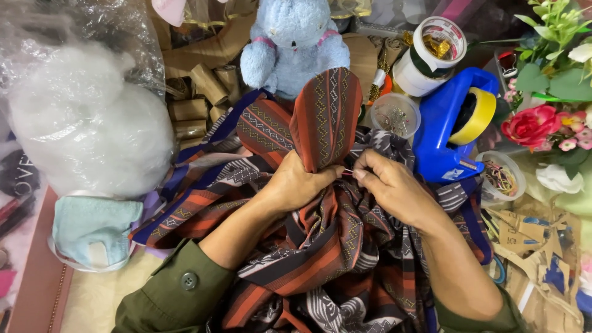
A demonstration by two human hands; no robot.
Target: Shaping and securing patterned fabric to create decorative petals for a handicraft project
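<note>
Sleeves: olive-green cuffs at the bottom edge, a button showing on the left one, both forearms reaching up into the cloth.
Cloth: striped woven fabric in rust, black and blue, heaped on the surface right in front of the person and spilling out to both sides.
Left hand: the left hand is clamped around a gathered neck of the fabric, fingers pressed together, holding it bunched.
Right hand: the right hand meets it at the same spot, thumb and forefinger pinching something small and thin, a pin by the look of it, though it is too small to be sure.
Fold: above the grip a tall loop of fabric stands upright, already shaped.
Progress: one loop formed and held; the gather looks not yet fastened, and most of the cloth lies loose.
Left side: a pale face mask, then a bag of white stuffing.
Right side: a blue tape dispenser, a clear tub of pins, artificial flowers.
Far back: a blue teddy bear just behind the loop.
</note>
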